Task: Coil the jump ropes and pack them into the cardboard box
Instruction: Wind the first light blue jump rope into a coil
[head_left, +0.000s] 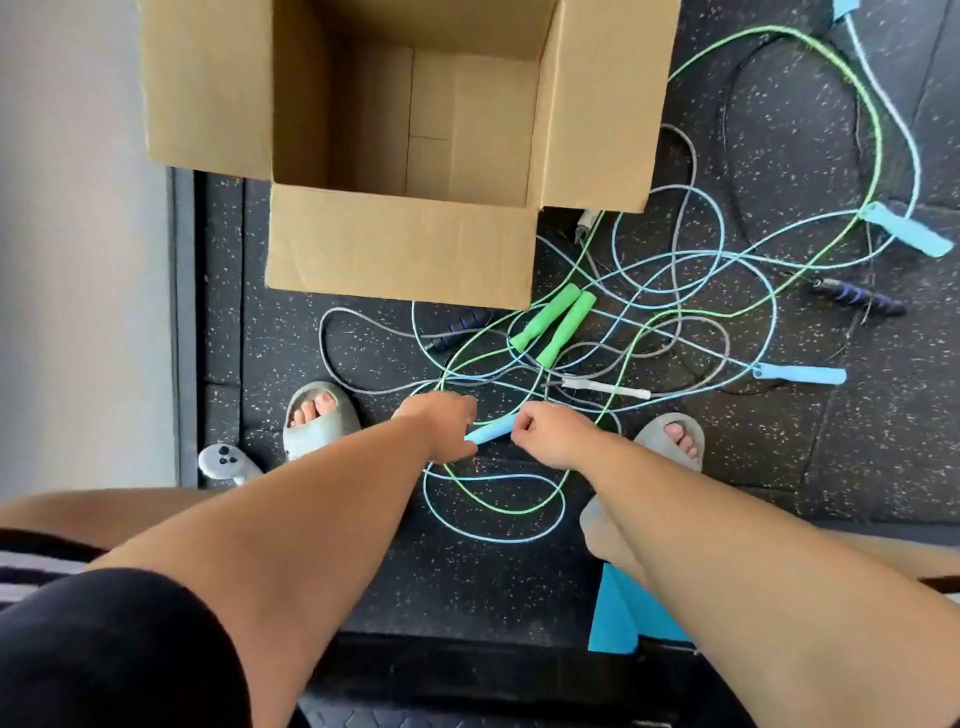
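left hand (441, 423) and right hand (545, 434) gripping one blue handle (491, 431) (ropes (498, 540) tangled), cardboard box (395, 249) open

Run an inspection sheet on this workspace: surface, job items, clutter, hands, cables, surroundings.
Surface: black speckled rubber floor.
Job's things: cardboard box open, nothing inside; jump ropes uncoiled, tangled on the floor beside it.
Clutter: grey controller by the left foot; blue sheet under the right forearm.
Hands: left hand grips the light blue handle; right hand appears to pinch its other end.
Cables: nothing seen apart from the ropes.
Surroundings: pale wall at left; feet in grey slippers.
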